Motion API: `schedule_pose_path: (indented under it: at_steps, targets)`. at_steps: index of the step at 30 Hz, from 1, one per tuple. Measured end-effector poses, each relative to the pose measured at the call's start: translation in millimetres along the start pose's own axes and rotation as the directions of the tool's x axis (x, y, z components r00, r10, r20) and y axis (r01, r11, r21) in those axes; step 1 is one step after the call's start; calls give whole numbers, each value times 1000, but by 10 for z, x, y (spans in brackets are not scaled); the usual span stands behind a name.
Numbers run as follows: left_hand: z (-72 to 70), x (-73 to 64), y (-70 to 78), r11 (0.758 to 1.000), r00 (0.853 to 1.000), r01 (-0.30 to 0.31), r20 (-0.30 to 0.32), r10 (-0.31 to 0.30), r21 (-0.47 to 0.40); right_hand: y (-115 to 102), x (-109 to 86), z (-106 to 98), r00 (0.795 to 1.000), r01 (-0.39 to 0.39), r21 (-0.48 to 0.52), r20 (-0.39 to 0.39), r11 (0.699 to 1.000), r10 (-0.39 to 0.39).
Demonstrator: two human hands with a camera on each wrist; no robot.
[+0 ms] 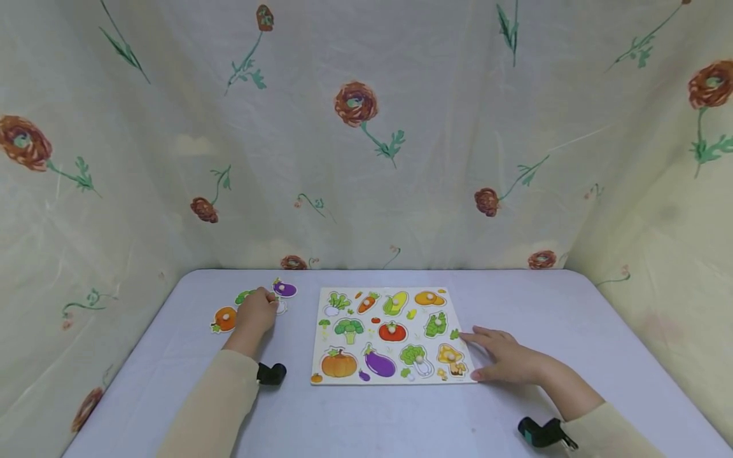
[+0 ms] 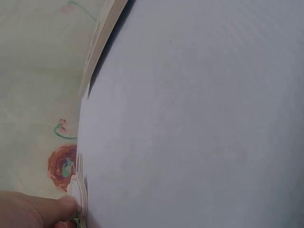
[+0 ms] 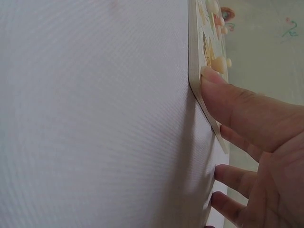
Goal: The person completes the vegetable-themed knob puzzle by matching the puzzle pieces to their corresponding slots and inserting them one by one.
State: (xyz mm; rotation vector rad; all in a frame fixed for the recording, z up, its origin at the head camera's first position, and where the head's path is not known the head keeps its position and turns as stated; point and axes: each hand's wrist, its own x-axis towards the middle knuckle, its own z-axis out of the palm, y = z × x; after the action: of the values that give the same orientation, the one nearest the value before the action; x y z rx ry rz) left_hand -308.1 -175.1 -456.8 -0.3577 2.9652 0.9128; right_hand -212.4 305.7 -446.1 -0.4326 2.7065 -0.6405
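Note:
In the head view my left hand (image 1: 258, 315) is over the left part of the table, thumb and fingertips pinching a white radish puzzle piece (image 1: 281, 308). The left wrist view shows the thumb against the white piece (image 2: 76, 192), with a little green below. Around this hand lie an eggplant piece (image 1: 284, 289), an orange pumpkin piece (image 1: 224, 319) and a green piece (image 1: 243, 296), partly hidden. My right hand (image 1: 506, 357) rests at the right side of the vegetable puzzle board (image 1: 355, 347). Its thumb (image 3: 228, 102) presses the board's corner, the other fingers spread out.
Several knobbed pieces, such as the tomato (image 1: 392, 331) and the mushrooms (image 1: 451, 360), sit in the board. A white cloth covers the table (image 1: 366, 420). Behind it hangs a flowered curtain (image 1: 435, 152). Black wrist devices (image 1: 272, 374) show near both sleeves.

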Motion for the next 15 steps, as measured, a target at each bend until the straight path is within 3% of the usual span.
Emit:
schedule_pose_path:
  at_steps: [15]
  targets:
    - [-50,-51,41,999,999,-33,-27,33,-2,-1,2,-6,1000,-8,7,5,1000,8]
